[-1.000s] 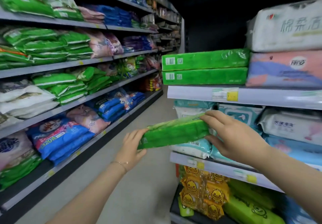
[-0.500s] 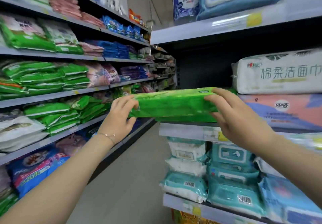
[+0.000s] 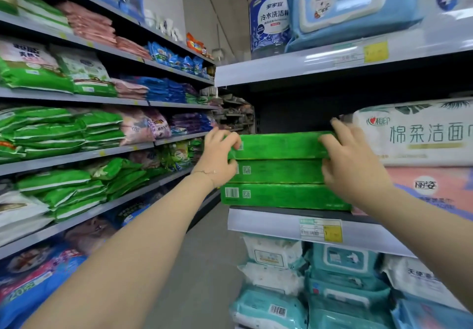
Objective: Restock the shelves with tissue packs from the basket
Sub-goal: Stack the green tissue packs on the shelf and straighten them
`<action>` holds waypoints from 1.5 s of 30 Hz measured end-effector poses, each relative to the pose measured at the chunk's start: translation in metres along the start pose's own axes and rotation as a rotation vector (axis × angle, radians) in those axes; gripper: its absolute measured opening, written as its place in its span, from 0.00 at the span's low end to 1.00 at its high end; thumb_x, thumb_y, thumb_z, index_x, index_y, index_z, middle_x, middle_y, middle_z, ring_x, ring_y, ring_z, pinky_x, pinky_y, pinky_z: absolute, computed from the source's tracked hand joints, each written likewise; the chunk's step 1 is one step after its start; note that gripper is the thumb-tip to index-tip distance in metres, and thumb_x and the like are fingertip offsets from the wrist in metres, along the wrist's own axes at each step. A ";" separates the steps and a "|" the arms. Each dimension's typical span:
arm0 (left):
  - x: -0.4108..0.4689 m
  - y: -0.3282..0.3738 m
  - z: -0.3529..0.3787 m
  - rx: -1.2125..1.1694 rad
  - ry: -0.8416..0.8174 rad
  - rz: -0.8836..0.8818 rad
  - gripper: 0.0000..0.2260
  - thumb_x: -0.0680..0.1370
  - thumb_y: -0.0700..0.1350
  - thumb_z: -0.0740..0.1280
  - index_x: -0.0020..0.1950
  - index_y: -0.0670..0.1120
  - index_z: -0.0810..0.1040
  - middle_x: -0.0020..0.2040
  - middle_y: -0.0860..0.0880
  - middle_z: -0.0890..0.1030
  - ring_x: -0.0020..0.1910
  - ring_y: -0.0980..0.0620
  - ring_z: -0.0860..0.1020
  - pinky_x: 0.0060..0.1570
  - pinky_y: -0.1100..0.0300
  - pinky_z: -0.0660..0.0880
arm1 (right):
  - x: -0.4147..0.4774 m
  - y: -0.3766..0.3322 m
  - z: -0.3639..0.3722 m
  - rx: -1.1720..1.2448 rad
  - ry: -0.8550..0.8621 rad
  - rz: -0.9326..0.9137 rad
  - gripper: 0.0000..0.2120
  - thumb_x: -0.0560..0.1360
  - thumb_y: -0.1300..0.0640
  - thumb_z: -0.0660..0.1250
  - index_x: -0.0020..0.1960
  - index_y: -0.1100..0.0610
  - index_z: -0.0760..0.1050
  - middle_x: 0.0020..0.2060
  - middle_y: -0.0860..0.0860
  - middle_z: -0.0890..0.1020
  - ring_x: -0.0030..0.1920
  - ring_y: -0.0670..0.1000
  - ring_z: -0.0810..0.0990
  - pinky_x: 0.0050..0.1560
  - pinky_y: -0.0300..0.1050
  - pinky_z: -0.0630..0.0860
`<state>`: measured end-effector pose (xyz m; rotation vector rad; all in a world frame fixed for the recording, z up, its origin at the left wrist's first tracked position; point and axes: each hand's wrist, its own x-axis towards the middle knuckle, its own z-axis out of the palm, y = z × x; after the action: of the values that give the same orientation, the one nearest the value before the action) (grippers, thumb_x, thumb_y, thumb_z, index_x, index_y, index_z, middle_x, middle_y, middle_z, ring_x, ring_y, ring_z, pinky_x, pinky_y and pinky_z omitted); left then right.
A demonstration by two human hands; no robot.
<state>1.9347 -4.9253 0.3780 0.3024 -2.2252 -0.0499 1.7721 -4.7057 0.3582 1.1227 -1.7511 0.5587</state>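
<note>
Stack work is at the placing step: a green top pack lies flat on two more green packs, making a three-high pile on the right-hand shelf, just past centre at about three o'clock. Left hand is curled over the pile's left end, fingers on the top pack's edge and the heel against the middle one, gripping lightly. Right hand clasps the right end, fingers hooked over the top pack, thumb lower down. Neither hand has let go, so the pack looks seated but not yet released; my judgement is that squaring it with the two below, and perhaps pushing it back, is what remains of this placement. To the pile's right, touching or nearly so, sit a white pack over a pink pack. Dark space above the pile suggests room for more. The basket is out of view, so how many packs are left to shelve cannot be told; at least this one slot is filling up.
</note>
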 end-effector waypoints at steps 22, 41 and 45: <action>-0.171 0.019 0.051 0.390 -0.278 0.244 0.19 0.66 0.52 0.60 0.54 0.47 0.74 0.55 0.48 0.77 0.55 0.45 0.73 0.43 0.53 0.72 | -0.118 -0.087 0.012 0.038 -0.276 -0.336 0.13 0.67 0.54 0.54 0.43 0.59 0.74 0.37 0.55 0.75 0.37 0.59 0.73 0.35 0.49 0.70; -0.466 0.017 0.142 0.162 -1.071 -0.307 0.23 0.75 0.53 0.62 0.69 0.51 0.64 0.66 0.51 0.69 0.67 0.48 0.64 0.61 0.52 0.65 | -0.387 -0.217 0.071 0.444 -0.996 0.033 0.11 0.62 0.56 0.67 0.44 0.58 0.75 0.37 0.55 0.78 0.39 0.60 0.78 0.36 0.50 0.74; -0.529 0.015 0.152 0.168 -1.245 -0.467 0.23 0.75 0.51 0.63 0.69 0.51 0.62 0.66 0.50 0.68 0.66 0.47 0.64 0.61 0.50 0.65 | -0.415 -0.242 0.071 0.482 -1.136 0.128 0.14 0.73 0.56 0.63 0.57 0.59 0.73 0.53 0.57 0.77 0.55 0.60 0.74 0.52 0.52 0.70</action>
<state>2.1284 -4.7978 -0.1217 1.1143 -3.3192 -0.3947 2.0036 -4.6920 -0.0685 1.8949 -2.7480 0.4462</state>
